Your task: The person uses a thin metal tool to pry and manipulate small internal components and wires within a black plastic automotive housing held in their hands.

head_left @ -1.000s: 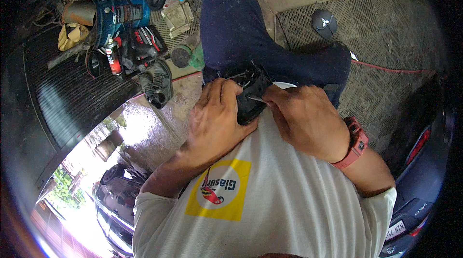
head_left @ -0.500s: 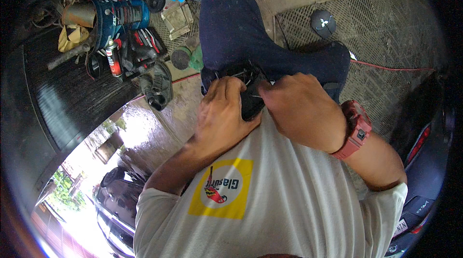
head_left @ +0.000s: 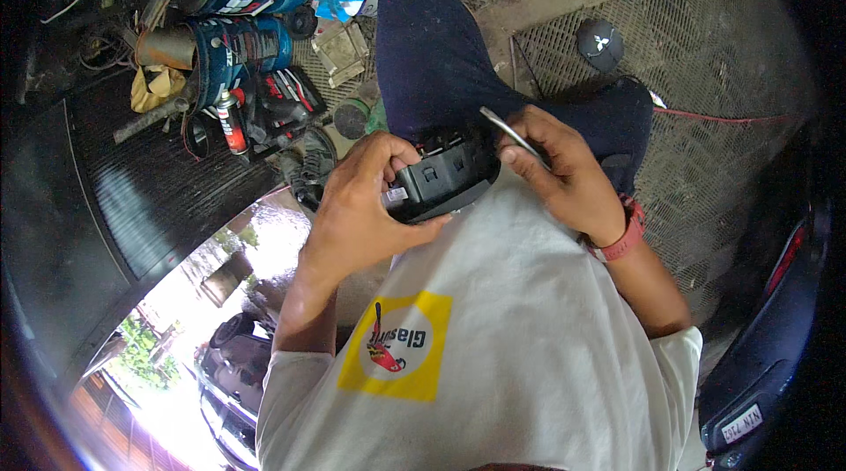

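My left hand (head_left: 357,202) grips a black plastic housing (head_left: 448,173) at its left end, thumb beneath and fingers over the top edge. The housing is tilted up above my lap, showing a side wall with small square clips and a pale label. To the right of it, my right hand (head_left: 568,167) pinches a slim silver metal tool (head_left: 504,127), whose exact kind I cannot make out. The tool points up and left, apart from the housing. Part of the housing's inside is hidden by its wall and my left fingers.
A black rounded cover (head_left: 601,44) with a silver emblem lies on the textured floor. Blue drums (head_left: 256,46), a red-and-white spray can (head_left: 233,123), and an open tool case (head_left: 293,94) stand at the left. A red cord (head_left: 723,118) runs right; a dark car (head_left: 767,348) stands there.
My right hand has drawn back from the housing, and the silver tool now shows in it. My left hand has tilted the housing, bringing its clipped side wall into view.
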{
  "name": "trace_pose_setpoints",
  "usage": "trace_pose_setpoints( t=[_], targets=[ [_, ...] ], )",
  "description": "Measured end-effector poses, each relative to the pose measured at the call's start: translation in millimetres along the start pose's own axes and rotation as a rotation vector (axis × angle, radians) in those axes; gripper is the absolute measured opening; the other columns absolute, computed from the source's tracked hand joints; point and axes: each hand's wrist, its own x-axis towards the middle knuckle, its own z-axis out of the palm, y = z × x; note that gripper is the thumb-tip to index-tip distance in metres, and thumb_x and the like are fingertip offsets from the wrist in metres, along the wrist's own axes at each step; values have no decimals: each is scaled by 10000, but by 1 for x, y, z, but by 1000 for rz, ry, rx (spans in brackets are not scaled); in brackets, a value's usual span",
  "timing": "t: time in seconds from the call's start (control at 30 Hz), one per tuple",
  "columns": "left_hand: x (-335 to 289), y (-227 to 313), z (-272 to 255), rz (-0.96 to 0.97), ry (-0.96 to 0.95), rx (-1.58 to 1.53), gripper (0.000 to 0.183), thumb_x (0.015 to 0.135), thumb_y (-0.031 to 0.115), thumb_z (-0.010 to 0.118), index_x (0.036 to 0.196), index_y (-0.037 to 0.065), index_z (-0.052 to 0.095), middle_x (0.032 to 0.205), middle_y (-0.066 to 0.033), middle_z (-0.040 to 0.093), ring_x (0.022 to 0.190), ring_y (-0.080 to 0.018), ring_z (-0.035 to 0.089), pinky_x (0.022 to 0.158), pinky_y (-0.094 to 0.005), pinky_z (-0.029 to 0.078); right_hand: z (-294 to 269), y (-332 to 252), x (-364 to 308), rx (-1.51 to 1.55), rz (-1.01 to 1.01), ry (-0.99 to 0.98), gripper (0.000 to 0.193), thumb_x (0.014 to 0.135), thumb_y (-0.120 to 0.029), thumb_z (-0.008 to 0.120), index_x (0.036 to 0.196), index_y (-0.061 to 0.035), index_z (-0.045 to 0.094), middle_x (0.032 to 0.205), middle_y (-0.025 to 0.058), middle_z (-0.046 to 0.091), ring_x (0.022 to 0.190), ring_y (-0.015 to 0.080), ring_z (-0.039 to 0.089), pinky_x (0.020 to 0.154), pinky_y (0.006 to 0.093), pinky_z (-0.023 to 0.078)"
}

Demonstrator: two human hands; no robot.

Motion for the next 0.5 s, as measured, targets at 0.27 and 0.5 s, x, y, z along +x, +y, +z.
trace_pose_setpoints(
  t=[0.27, 0.5],
  targets=[
    [-4, -1, -4, 39, -39, -9, 627, 659, 176, 1032, 1161, 78, 669, 1013, -61, 638, 855, -191, 644, 775, -355, 570, 7, -11, 10, 161, -18, -145, 277, 920, -62, 884, 1146, 8, 739, 1275, 172, 731, 1174, 283, 718, 1013, 386, 551],
    [-7, 6, 6, 30, -38, 5, 752, 607, 206, 1099, 1240, 80, 712, 1057, -53, 635, 898, -177, 633, 784, -338, 560, 10, -1, 7, 139, -183, -131, 373, 881, -75, 882, 1224, -3, 754, 1158, 158, 737, 1068, 339, 732, 954, 423, 586]
  ],
)
